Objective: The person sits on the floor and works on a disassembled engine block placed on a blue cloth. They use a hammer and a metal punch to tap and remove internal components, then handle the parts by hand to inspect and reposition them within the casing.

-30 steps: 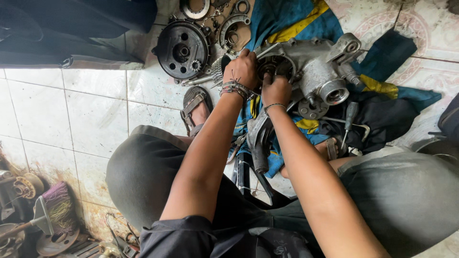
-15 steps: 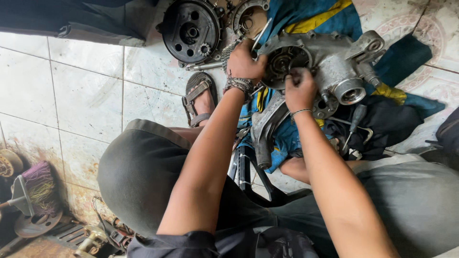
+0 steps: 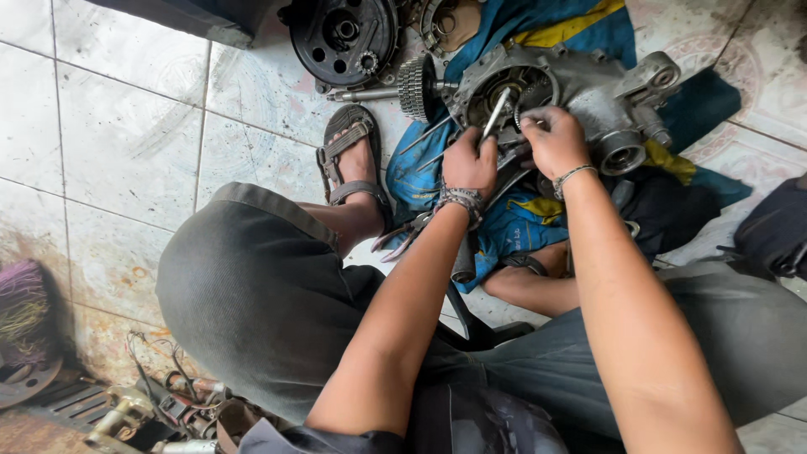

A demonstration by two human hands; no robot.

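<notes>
Grey metal engine casing [image 3: 588, 84] lies on blue-yellow cloth [image 3: 538, 34]; left hand [image 3: 469, 164] grips a thin metal tool [image 3: 494, 116], right hand [image 3: 551, 143] presses curled fingers on the casing.

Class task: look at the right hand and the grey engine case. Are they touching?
Touching. The head view shows the right hand lying on the engine case, its fingers against the rim of the round opening. The left hand holds a thin metal tool.
</notes>
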